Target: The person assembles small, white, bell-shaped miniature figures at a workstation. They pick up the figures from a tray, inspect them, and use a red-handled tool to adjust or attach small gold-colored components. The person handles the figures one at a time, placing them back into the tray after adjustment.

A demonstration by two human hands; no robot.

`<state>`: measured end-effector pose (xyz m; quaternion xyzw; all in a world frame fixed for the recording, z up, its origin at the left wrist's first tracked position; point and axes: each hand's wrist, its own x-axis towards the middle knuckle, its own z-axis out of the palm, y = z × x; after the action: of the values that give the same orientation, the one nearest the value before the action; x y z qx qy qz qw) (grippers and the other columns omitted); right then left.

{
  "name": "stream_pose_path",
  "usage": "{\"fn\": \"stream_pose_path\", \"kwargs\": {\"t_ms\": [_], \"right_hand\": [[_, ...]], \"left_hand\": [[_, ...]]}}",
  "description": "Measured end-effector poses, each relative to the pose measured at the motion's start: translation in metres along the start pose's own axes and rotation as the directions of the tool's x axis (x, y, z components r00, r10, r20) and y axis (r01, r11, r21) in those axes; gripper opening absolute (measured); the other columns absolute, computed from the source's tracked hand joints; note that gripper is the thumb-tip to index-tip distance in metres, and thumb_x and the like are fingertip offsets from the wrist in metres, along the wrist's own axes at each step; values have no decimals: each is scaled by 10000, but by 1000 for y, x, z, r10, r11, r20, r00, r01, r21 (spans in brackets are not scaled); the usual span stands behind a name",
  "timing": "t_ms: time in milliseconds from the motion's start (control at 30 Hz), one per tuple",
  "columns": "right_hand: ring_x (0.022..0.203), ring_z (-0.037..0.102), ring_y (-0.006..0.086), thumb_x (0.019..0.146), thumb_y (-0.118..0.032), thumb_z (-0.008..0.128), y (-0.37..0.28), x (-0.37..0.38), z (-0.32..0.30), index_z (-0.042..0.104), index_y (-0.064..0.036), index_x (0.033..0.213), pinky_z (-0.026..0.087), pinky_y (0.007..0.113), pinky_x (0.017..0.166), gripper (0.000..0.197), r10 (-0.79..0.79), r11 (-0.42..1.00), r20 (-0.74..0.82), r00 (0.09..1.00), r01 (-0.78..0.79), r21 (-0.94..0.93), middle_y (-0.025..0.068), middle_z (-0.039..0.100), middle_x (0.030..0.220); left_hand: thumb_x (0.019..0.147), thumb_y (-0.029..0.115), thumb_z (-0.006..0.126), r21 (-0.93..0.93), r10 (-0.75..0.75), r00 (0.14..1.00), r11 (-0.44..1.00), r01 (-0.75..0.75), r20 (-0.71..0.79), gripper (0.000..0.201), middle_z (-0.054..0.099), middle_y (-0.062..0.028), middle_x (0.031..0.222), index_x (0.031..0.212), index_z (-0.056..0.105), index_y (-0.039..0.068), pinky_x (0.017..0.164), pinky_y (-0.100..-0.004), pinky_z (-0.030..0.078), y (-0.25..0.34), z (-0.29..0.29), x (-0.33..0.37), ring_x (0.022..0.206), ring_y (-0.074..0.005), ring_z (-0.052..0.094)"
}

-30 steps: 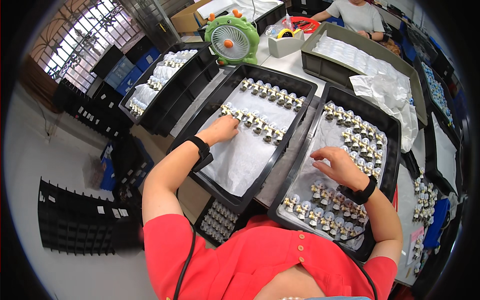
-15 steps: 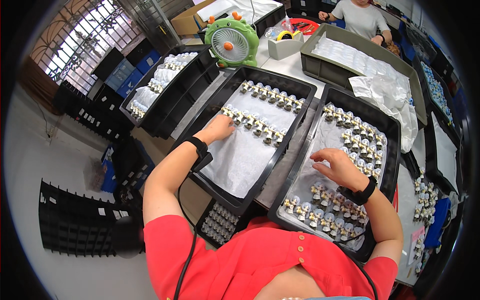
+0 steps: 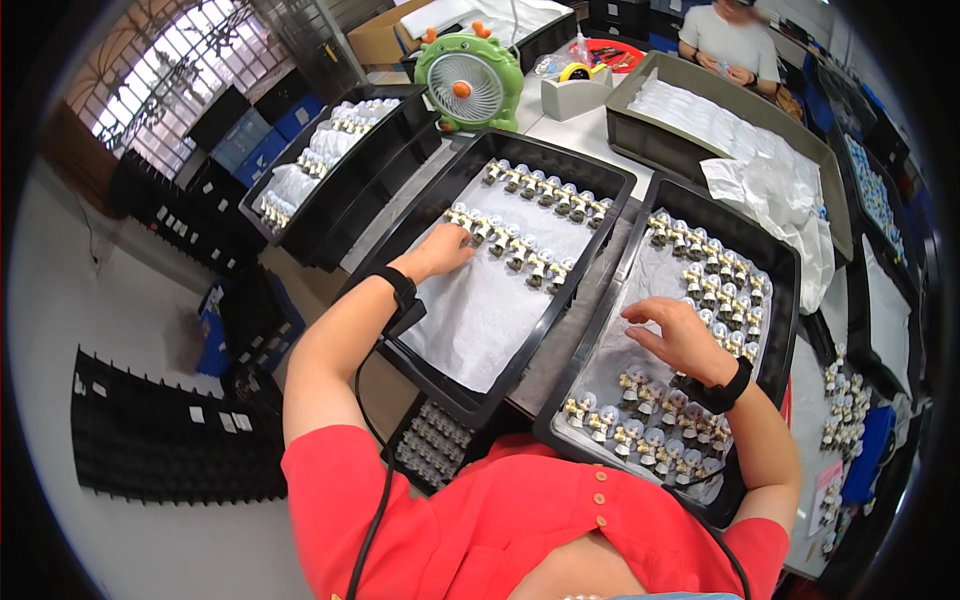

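In the left black tray (image 3: 420, 395), small figurines with pale hair stand in two rows on white sheeting. My left hand (image 3: 440, 252) is at the left end of the nearer row, its fingers bent together against a figurine (image 3: 479, 232); the fingertips are partly hidden. Over the right black tray (image 3: 550, 425) hovers my right hand (image 3: 682, 338), thumb and fingers curved and apart, with nothing visible between them. Several rows of similar figurines (image 3: 655, 445) lie below and beyond it, on thin sheeting, and the hand hides some of them.
A green animal-shaped fan (image 3: 500, 85) stands behind the left tray. Beside it is a deep black crate (image 3: 350, 215) with layered figurines. An olive bin (image 3: 625, 128) with white wrapping and crumpled sheeting (image 3: 775, 205) sits far right. Across the table is another person (image 3: 730, 45).
My left hand has shifted very slightly at the same row end; my right hand holds its pose. Across the table, the other person's hands have come together. The view has shifted slightly.
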<state>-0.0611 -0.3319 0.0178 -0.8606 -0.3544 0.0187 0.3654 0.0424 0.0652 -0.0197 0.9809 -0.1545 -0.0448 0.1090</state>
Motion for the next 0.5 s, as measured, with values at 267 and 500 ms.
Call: {"fn": "stream_pose_path", "kwargs": {"t_ms": [267, 500], "right_hand": [[809, 639, 247, 780, -56, 647, 0, 0, 0, 644, -5, 948, 494, 319, 728, 176, 133, 991, -30, 991, -133, 4, 134, 656, 866], [821, 647, 236, 778, -34, 642, 6, 7, 5, 645, -3, 943, 488, 302, 748, 168, 187, 981, -74, 980, -190, -42, 122, 666, 881]], "left_hand": [[782, 258, 639, -79, 253, 903, 967, -241, 346, 397, 582, -181, 1060, 1102, 596, 28, 893, -401, 432, 69, -23, -19, 1035, -341, 543], [784, 275, 644, -159, 380, 789, 924, -348, 483, 402, 555, -180, 1073, 1079, 586, 9, 862, -411, 448, 93, 3, -19, 1014, -351, 551]]}}
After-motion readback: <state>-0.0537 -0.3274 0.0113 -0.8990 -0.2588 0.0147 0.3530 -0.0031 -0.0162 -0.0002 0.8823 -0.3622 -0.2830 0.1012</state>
